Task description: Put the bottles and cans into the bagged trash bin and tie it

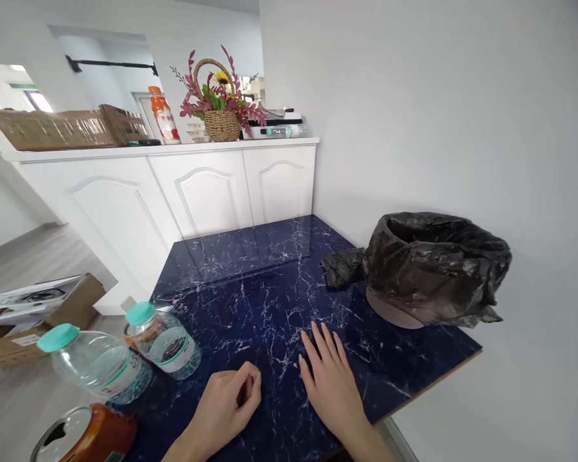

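My left hand rests on the dark blue marbled table, its fingers curled into a loose fist with a dark hollow and nothing visible inside. Beside it, my right hand lies palm down and flat, fingers stretched out and slightly apart. To the left of my left hand stand two clear water bottles with teal caps, a nearer one and another one. An opened orange drink can is at the lower left. Right of my right hand is a bin lined with a black plastic bag.
A white cabinet borders the table's far side, carrying a flower basket, an orange-capped bottle, a cardboard box and a lying bottle. Another cardboard box sits lower left. A white wall rises at right.
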`<state>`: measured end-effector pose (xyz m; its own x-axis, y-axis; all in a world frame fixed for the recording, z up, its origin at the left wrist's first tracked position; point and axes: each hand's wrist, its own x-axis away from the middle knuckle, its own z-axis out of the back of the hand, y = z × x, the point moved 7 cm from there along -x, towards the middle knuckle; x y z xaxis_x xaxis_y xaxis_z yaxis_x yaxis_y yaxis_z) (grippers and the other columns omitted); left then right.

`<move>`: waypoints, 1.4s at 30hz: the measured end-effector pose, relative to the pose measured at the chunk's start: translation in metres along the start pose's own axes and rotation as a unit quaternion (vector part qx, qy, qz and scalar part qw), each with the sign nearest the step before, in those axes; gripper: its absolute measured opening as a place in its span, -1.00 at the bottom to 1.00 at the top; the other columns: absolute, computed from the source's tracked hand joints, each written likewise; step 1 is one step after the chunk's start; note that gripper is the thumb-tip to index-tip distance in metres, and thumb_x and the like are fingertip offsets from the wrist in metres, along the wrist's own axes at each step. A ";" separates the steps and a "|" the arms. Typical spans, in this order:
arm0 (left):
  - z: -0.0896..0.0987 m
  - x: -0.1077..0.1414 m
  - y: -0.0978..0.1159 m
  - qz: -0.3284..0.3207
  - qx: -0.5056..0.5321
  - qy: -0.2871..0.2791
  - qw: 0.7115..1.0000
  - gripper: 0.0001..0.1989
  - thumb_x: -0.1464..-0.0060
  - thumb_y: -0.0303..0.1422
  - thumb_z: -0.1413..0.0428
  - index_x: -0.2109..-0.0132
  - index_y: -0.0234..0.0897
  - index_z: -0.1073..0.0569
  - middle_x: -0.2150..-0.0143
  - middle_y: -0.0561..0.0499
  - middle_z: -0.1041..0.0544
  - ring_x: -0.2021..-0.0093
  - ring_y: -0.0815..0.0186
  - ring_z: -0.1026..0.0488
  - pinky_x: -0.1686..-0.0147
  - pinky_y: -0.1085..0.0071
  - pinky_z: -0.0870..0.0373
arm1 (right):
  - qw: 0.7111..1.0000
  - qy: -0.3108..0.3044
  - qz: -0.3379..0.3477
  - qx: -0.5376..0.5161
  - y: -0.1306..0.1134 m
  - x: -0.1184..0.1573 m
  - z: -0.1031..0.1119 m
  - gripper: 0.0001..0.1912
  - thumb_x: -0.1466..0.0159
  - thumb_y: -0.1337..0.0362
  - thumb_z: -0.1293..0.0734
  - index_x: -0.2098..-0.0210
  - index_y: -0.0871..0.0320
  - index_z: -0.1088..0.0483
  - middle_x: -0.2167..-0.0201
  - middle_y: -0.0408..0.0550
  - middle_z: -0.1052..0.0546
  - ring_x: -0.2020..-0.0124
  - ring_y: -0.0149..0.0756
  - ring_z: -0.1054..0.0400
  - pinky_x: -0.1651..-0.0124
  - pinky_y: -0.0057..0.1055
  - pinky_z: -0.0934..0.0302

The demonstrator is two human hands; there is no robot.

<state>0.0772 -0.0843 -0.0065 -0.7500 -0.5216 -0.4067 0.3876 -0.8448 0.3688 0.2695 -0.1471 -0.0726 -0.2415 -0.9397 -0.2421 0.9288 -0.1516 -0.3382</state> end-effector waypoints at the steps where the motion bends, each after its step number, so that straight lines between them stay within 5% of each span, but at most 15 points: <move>1: 0.000 -0.001 0.001 -0.003 -0.005 -0.002 1.000 -0.80 -0.45 -0.42 0.03 0.24 -0.15 -0.31 0.58 0.24 -0.35 0.62 0.43 -0.38 0.54 0.49 -0.19 | 1.000 -0.003 0.001 -0.005 0.000 0.000 0.000 -0.35 -0.59 -0.05 0.00 -0.54 0.07 -0.17 -0.59 -0.03 0.00 -0.59 0.09 0.10 -0.57 0.17 0.05; 17: -0.003 -0.004 0.021 -0.088 -0.056 -0.021 0.994 -0.81 -0.40 -0.48 0.00 0.24 -0.15 -0.29 0.57 0.23 -0.38 0.60 0.40 -0.42 0.50 0.46 -0.26 | 0.999 -0.015 -0.011 -0.050 0.002 -0.001 -0.001 -0.36 -0.57 -0.12 -0.03 -0.55 -0.08 -0.13 -0.58 -0.19 0.01 -0.59 0.10 0.09 -0.57 0.17 0.02; 36: -0.021 -0.001 0.038 -0.133 -0.037 -0.052 0.989 -0.83 -0.30 -0.54 -0.04 0.21 -0.15 -0.34 0.54 0.20 -0.41 0.61 0.36 -0.37 0.48 0.38 -0.26 | 0.999 0.027 0.020 -0.026 0.002 0.001 0.001 -0.39 -0.59 -0.03 -0.06 -0.52 0.03 -0.22 -0.57 -0.12 -0.10 -0.59 0.01 0.04 -0.57 0.12 -0.01; 42: -0.031 -0.013 0.033 -0.154 -0.038 -0.059 0.986 -0.72 -0.22 -0.56 -0.04 0.38 -0.15 -0.15 0.51 0.15 -0.35 0.55 0.37 -0.33 0.48 0.37 -0.18 | 0.999 0.023 0.022 -0.012 0.001 0.003 0.000 -0.39 -0.60 -0.01 -0.05 -0.51 0.08 -0.24 -0.57 -0.10 -0.12 -0.59 -0.02 0.03 -0.58 0.09 0.04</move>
<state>0.1161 -0.1091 -0.0146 -0.8935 -0.2259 -0.3880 0.1683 -0.9697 0.1770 0.2694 -0.1496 -0.0733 -0.2141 -0.9299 -0.2991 0.9319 -0.1027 -0.3478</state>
